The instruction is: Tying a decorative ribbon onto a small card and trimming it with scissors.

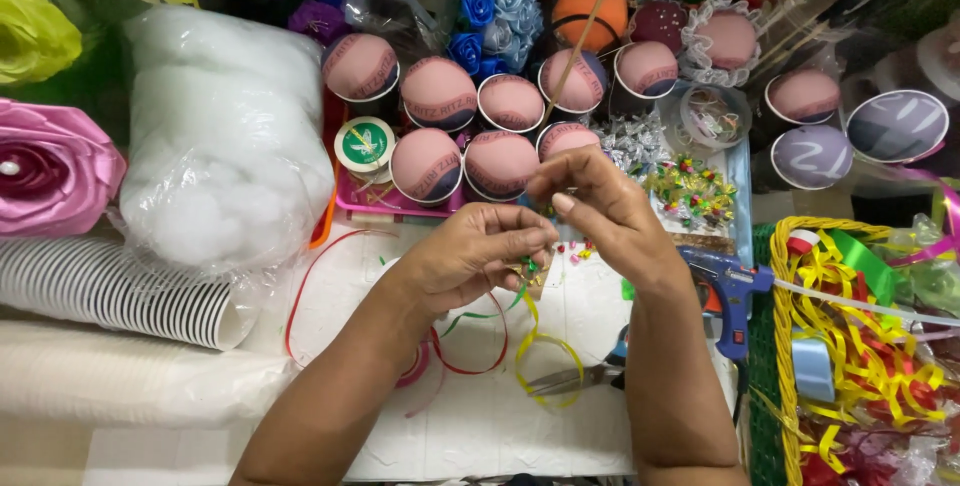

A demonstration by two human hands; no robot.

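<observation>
In the head view, the left hand point(470, 256) pinches a small ornament point(525, 273) between thumb and fingertips, just above the white surface point(480, 426) near the middle; thin ribbon point(540, 346) in yellow, red and green trails from it. The right hand point(600, 208) is just beside, its fingers pressed together at the tips, apparently on something tiny that cannot be made out. The ornament looks light, small and easily crushed, so a gentle fingertip hold at its edge seems best. The fingers hide most of it. The scissors point(570, 378) lie partly under the right forearm, the glue gun point(730, 291) to the right, and a basket point(790, 346) is cut off.
</observation>
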